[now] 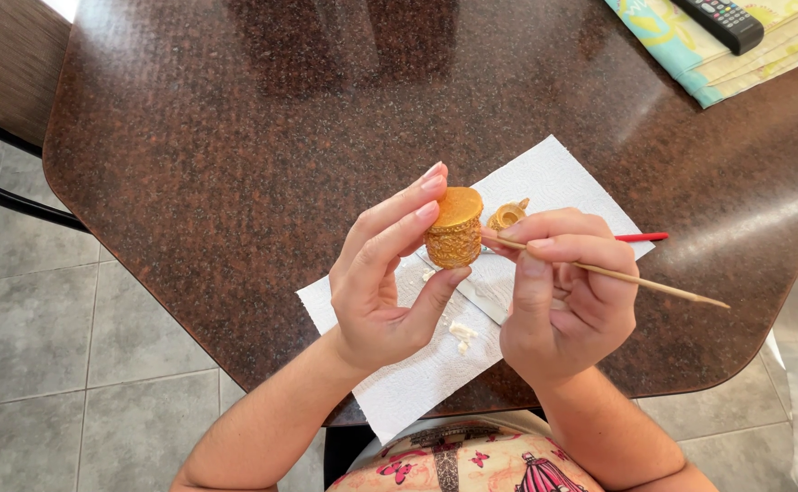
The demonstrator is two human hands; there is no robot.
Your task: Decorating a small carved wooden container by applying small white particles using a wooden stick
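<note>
1. Left hand (376,282): raised above the near edge of the table (235,155), over the left half of the paper towel (554,178). Fingers closed around the gold box (454,232) — thumb tip pressed under its lower side, index and middle fingertips curled over the far rim of its flat lid. Remaining fingers hidden behind the palm.

2. Gold box: small, round, with patterned sides, held clear of the table and tilted slightly so the lid faces up and a little toward the camera. Lies directly left of the right hand's fingertips, almost touching them.

3. Stick (617,273): thin, wooden, long axis running left to right and sloping gently toward the table's right edge. Left tip at the box's right wall, touching or just beside it; cannot tell which.

4. Right hand (563,296): nearer of the two to the stick, pinching it close to its left end between thumb and bent index finger, other fingers folded loosely underneath.

5. Beyond the knuckles, resting on the towel: a small gold piece (508,216), and a red-tipped tool (641,237) poking out rightward. White crumbs (461,333) scattered on the towel below the hands.

6. Far right corner of the table: folded cloth (690,55) with a remote control (722,20) on top.
</note>
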